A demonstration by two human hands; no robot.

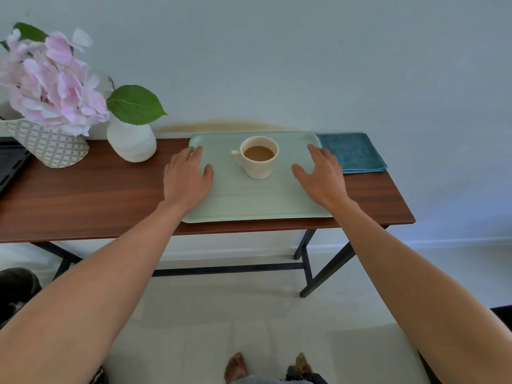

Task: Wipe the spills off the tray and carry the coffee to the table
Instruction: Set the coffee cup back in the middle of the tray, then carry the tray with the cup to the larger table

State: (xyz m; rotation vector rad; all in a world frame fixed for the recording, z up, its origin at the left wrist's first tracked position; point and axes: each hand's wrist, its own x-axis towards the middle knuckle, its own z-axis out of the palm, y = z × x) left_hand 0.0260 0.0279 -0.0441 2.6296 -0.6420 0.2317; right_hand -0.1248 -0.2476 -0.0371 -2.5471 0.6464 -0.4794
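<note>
Here's the long wooden table [91, 195], running left to right against the pale wall, and everything gets placed off the tray [249, 198] sitting on it. That tray is pale green, rectangular with rounded corners, lying flat with its long axis along the table's length, its near edge close to the table's front edge and its far edge up by the wall. No spills can be made out on its surface from here. To the left of the tray, well apart, a patterned vase [48, 146] leans with a big bunch of pink flowers [52, 84] in it, and between that and the tray stands a round white vase [131, 142] holding a stem with a green leaf [135, 104]. Just beside the tray's right end, at the back, a folded teal cloth [352, 152] lies flat on the table. Both arms reach in now: the left hand [187, 176] rests over the tray's left edge, fingers spread and loose, thumb lying on the tray surface, gripping nothing. The right hand [321, 173] mirrors it over the tray's right edge, fingers splayed, thumb pointing inward toward the middle, also holding nothing. And between the two hands, on the far half of the tray, stands the cream coffee cup [259, 157], upright, its handle pointing left toward the left hand, filled well up with milky brown coffee [259, 153].
</note>
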